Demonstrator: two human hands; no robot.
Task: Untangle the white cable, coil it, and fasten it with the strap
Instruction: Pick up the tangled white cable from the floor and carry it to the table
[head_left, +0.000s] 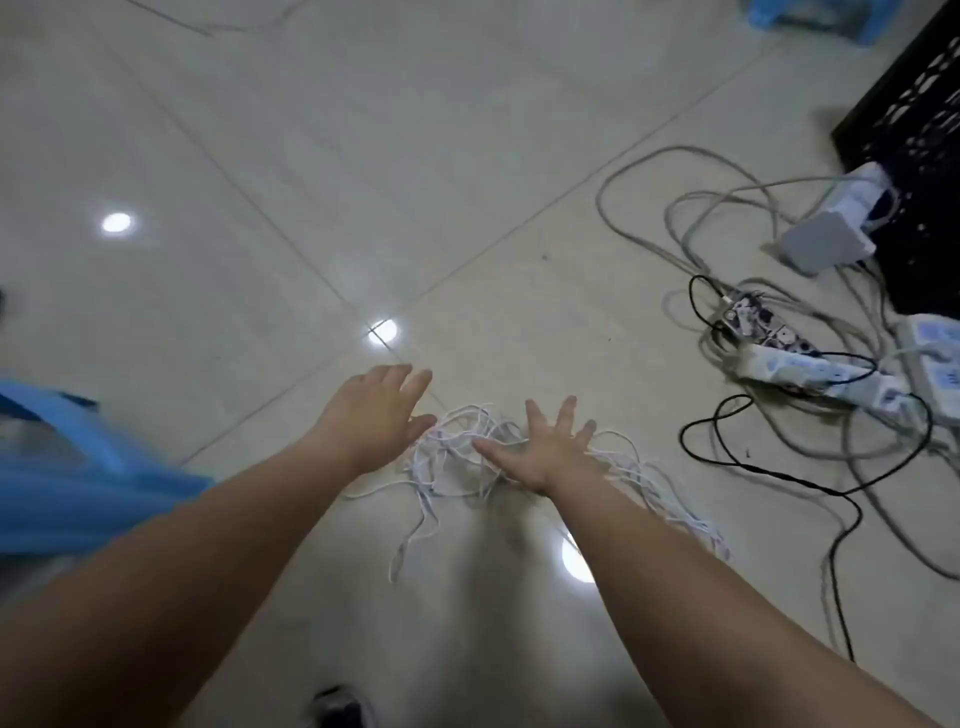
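Note:
A thin white cable (452, 457) lies in a loose tangle on the tiled floor, with one end trailing toward me and more loops spreading to the right. My left hand (376, 410) hovers at the tangle's left edge, fingers together and extended, holding nothing. Over the middle of the tangle my right hand (540, 449) has its fingers spread wide, empty. Part of the cable is hidden under the right hand and forearm. I see no strap.
Right of the tangle lie power strips (810, 364), a black cord (769, 467), grey cords (675, 208) and a white adapter (826, 234). A black perforated crate (914, 130) stands at the far right. Blue plastic (67, 493) sits at the left edge.

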